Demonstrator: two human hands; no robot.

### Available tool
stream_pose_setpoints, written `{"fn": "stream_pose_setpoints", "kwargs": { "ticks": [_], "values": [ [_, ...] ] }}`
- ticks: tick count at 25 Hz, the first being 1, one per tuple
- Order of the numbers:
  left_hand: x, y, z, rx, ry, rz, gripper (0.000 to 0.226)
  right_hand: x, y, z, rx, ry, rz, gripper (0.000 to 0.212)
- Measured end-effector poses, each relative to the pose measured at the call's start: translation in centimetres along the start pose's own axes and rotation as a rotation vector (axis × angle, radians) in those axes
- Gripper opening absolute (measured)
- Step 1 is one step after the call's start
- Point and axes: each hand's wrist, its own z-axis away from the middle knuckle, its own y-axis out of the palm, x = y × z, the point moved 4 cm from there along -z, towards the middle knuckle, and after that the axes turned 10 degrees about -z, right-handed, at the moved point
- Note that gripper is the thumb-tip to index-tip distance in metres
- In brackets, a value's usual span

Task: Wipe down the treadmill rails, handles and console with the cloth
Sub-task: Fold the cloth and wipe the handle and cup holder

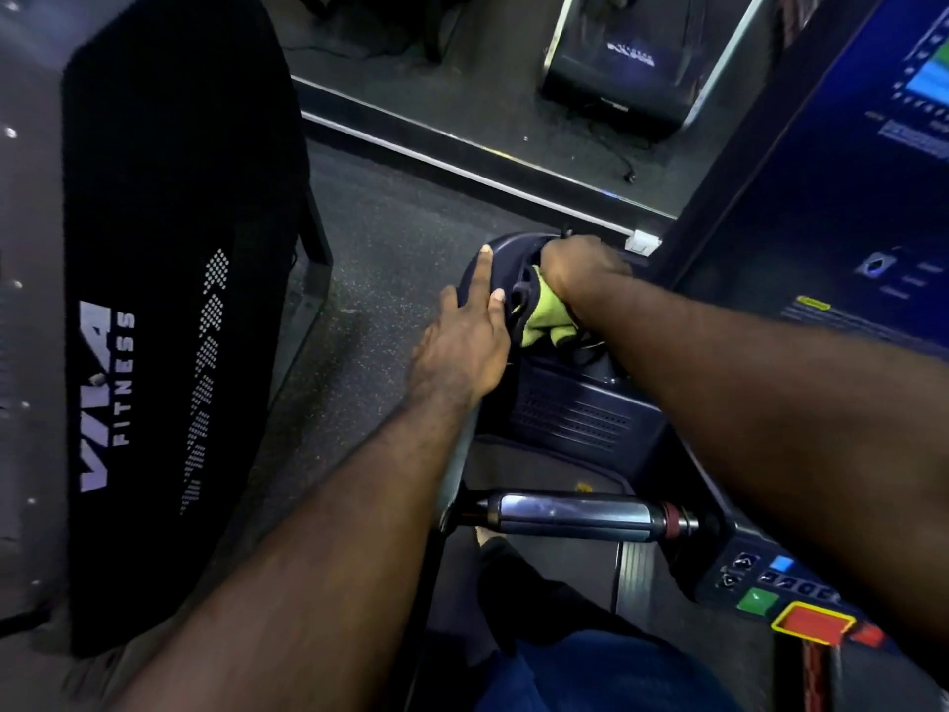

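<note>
Yellow-green cloth [544, 321], just one, sits bunched in the dark pocket [506, 247] at the console's left end. Two hands work there. The right hand [580, 264] reaches in from the right, knuckles up, fingers curled down into the pocket and gripping the cloth; its fingertips are hidden. The left hand [464, 341] lies flat on the pocket's outer rim, fingers straight and slightly spread, forefinger pointing along the rim, holding nothing. Both forearms are bare and stretched forward.

One chrome handle [570, 516] runs crosswise below the pocket, touched by neither hand. One console [847, 197] with a lit blue screen stands to the right. Below it are three coloured buttons: blue [781, 563], green [757, 601] and red [814, 621]. A second treadmill's black hood [169, 300], lettered VIA FITNESS, stands to the left.
</note>
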Motion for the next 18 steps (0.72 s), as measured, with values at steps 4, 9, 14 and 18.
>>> {"fn": "stream_pose_setpoints", "kwargs": {
  "ticks": [4, 9, 14, 18],
  "values": [
    [0.1, -0.1, 0.0, 0.0, 0.019, 0.018, 0.056, -1.5, 0.4, -0.8, -0.177, 0.162, -0.603, 0.041],
    [-0.3, -0.2, 0.1, -0.002, 0.011, -0.006, 0.066, -3.8, 1.9, 1.7, -0.108, 0.263, -1.528, 0.016],
    [0.6, -0.2, 0.2, 0.025, 0.055, -0.051, 0.097, -3.3, 3.1, 4.1, -0.028, 0.011, -1.686, 0.059],
    [0.1, -1.0, 1.3, 0.022, 0.019, 0.337, 0.082, -1.5, -0.4, 8.0, -0.132, -0.236, -1.593, 0.05]
  ]
}}
